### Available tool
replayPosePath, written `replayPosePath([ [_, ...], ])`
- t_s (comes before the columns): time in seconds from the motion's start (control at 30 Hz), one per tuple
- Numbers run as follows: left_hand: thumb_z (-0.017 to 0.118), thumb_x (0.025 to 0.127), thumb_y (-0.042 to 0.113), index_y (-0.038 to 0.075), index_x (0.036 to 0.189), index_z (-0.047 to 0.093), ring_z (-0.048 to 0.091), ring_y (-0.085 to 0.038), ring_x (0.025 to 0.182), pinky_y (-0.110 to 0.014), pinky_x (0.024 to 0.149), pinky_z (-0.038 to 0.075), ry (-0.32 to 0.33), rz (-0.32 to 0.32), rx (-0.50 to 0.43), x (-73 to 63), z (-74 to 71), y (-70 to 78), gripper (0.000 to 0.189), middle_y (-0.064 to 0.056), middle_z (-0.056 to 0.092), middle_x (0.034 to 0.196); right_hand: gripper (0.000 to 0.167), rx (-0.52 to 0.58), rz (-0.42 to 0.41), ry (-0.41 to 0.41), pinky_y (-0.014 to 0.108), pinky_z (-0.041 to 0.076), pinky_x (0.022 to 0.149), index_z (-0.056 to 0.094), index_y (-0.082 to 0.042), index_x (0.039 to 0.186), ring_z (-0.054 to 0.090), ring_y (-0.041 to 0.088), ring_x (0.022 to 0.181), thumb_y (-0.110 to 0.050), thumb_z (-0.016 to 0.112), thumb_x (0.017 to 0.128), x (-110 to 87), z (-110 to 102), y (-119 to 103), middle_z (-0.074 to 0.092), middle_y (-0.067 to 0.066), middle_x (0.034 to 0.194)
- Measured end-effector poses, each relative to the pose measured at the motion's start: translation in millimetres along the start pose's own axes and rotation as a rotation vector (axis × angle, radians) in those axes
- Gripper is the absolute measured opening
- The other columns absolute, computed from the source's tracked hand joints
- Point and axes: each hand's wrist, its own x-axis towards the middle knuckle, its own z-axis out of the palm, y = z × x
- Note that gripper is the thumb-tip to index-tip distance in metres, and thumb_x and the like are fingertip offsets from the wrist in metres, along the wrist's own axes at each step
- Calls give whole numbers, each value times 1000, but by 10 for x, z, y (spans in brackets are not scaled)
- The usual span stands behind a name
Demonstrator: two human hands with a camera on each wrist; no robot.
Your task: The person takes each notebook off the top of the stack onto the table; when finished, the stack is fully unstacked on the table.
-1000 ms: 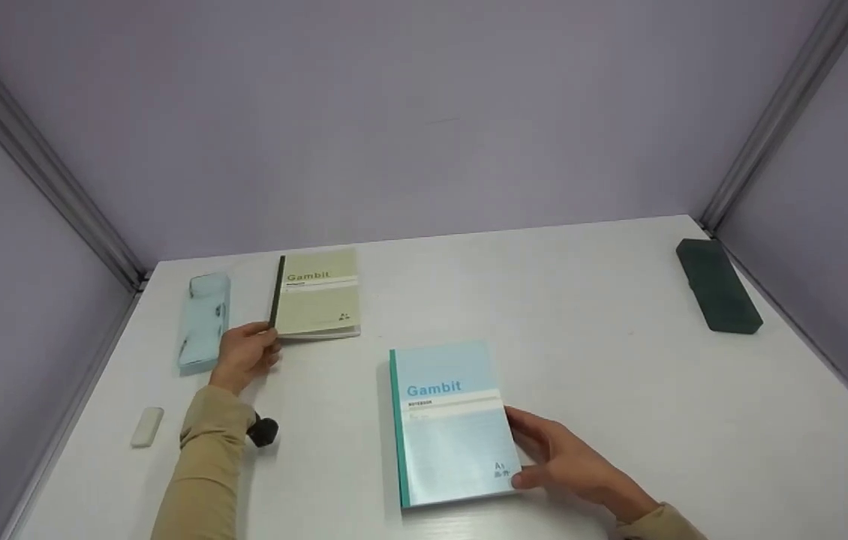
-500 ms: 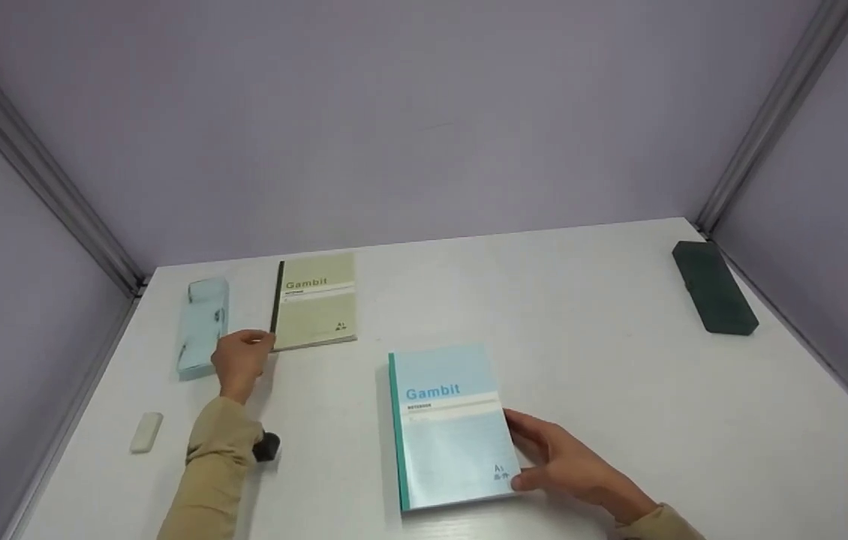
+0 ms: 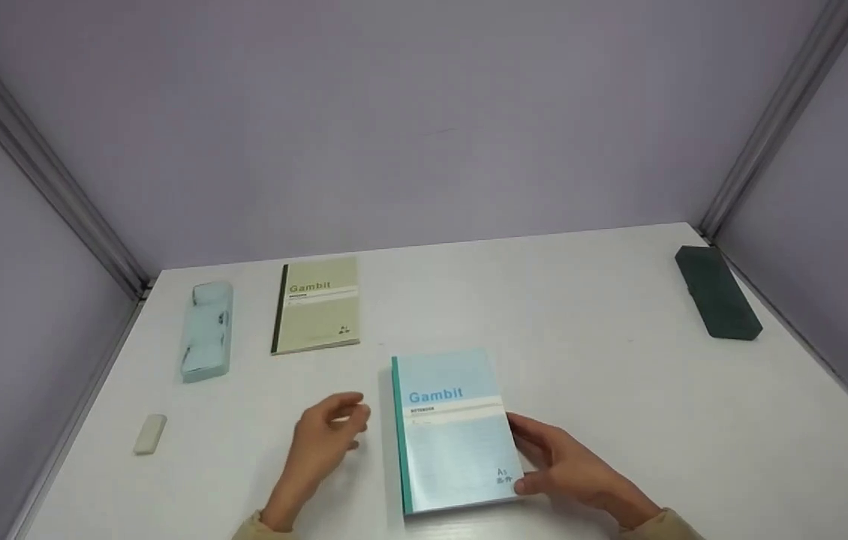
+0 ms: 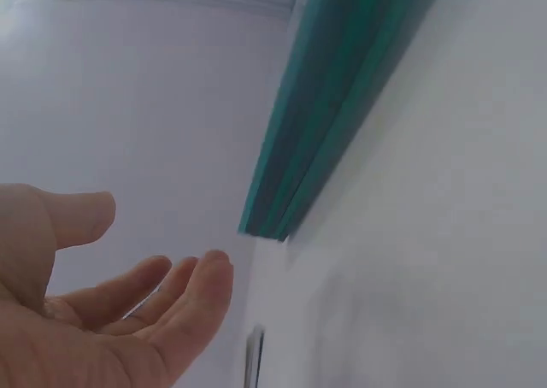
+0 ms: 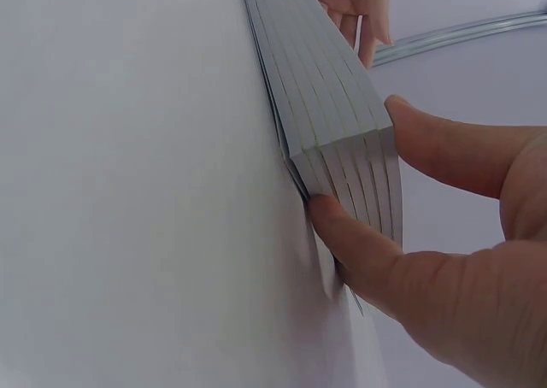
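Note:
A stack of notebooks (image 3: 454,450) with a light blue cover and teal spine lies at the front middle of the white table. My right hand (image 3: 574,469) grips its right edge. In the right wrist view, the thumb presses the top corner while a finger (image 5: 359,243) reaches to the lowest layer; several page blocks (image 5: 329,89) show between. Left of the spine hovers my left hand (image 3: 323,442), fingers loosely bent and holding nothing. The left wrist view shows the teal spine (image 4: 329,106) apart from its fingertips. A green notebook (image 3: 319,311) with a black spine lies flat farther back.
Toward the back left lies a pale blue pencil case (image 3: 206,334), with a small whitish eraser-like block (image 3: 150,433) nearer the front. A dark green case (image 3: 718,292) sits at the far right edge. Walls enclose the table's back and sides.
My left hand has let go of the green notebook, whose lifted front edge now lies flat, and moved right and nearer to the blue stack's spine. The right hand keeps its grip in place.

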Motion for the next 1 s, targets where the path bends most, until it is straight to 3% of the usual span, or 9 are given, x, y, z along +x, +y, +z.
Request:
replayPosePath([
  [0.17,63,94,28,-3,129,54,66,-20,90,-32,67,57,-157,-79,-13,-157,257,-101,48,-14,64,114,98,-9,-2,-2,41,18,114,18,5,150,11,36,144,5,77,71,13,-10,-29,15,22,156],
  [0.3,72,87,29,-9,136,43,64,-22,90,-35,62,57,-338,-49,17,-277,318,-87,69,-18,58,121,99,-19,8,8,42,18,114,18,5,150,12,36,144,5,77,71,19,-17,-42,14,22,156],
  [0.37,76,82,28,-12,139,37,63,-22,84,-36,60,56,-391,-21,55,-325,330,-65,80,-21,54,124,99,-24,14,14,43,19,114,18,5,150,12,36,144,6,77,71,18,-19,-49,14,23,156],
  [0.6,82,74,27,-8,139,41,50,-21,90,-44,83,49,-403,35,242,-382,374,1,85,-16,56,118,98,-24,-3,-6,40,20,114,18,5,150,10,37,144,3,78,73,23,-32,-52,14,23,156],
  [0.83,87,67,24,0,137,47,52,-20,89,-43,80,51,-406,-40,251,-390,392,5,84,-6,58,107,98,-7,-13,-17,16,27,106,18,5,150,9,37,144,2,78,72,8,-24,-22,15,23,156],
  [1.0,85,69,21,4,134,52,53,-21,95,-46,86,49,-415,-30,226,-397,357,-18,75,-5,61,108,98,-24,15,2,31,23,113,19,4,150,11,37,143,1,79,72,20,16,-20,15,22,156],
])
